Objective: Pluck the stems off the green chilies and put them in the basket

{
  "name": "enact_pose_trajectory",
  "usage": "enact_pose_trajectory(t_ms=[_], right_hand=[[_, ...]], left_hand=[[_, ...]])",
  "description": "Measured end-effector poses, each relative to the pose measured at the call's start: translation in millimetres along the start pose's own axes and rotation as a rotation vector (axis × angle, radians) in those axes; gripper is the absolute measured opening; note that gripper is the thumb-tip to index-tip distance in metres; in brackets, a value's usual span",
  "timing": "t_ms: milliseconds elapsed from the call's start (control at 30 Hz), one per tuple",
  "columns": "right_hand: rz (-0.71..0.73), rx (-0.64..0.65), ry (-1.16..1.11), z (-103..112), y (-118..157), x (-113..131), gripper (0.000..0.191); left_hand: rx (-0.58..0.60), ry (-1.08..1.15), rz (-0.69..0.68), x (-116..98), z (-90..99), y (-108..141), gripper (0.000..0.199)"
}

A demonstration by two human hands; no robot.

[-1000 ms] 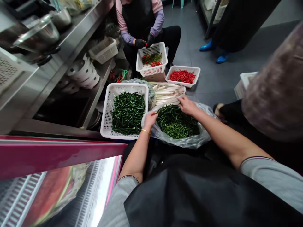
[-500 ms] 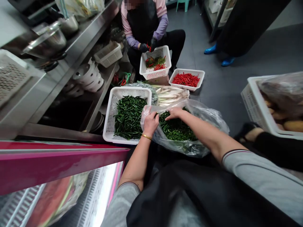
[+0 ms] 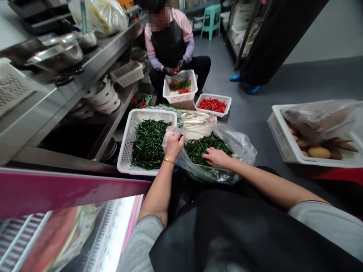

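Your left hand [image 3: 173, 145] is closed on the floppy plastic bag [image 3: 241, 147], and your right hand [image 3: 217, 158] lies open on the green chilies [image 3: 208, 149]: light, slick little things, so pinch them by the stems.

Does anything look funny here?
Yes. The basket of red chilies sits right on the floor, which looks odd for food when a steel counter is nearby.
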State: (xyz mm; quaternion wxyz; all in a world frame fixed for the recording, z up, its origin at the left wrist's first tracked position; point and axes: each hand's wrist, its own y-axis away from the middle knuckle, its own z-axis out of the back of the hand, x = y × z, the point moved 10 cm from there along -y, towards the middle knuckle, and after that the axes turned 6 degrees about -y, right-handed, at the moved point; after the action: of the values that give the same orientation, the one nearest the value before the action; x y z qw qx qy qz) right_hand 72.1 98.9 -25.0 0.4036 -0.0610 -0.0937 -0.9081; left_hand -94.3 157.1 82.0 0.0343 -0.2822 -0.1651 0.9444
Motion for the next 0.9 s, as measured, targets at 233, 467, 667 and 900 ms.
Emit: enact_pose_trajectory(t_ms=[233, 467, 667, 900], right_hand=[[0.034, -0.115, -0.088, -4, 65, 4, 0.048], [-0.241, 0.06, -0.153, -2, 105, -60, 0.037], [-0.218, 0.225, -0.156, -10, 105, -37, 0.031], [-0.355, 0.095, -0.009, 15, 46, -65, 0.033]], left_hand=[[0.331, 0.132, 0.021, -33, -37.6, 61, 0.016], [0.738, 0.137, 0.0, -39, -96.8, 136, 0.017], [0.981, -0.05, -0.183, -52, -103.9, 177, 0.012], [0.76, 0.622, 0.178, -56, -70.1, 139, 0.011]])
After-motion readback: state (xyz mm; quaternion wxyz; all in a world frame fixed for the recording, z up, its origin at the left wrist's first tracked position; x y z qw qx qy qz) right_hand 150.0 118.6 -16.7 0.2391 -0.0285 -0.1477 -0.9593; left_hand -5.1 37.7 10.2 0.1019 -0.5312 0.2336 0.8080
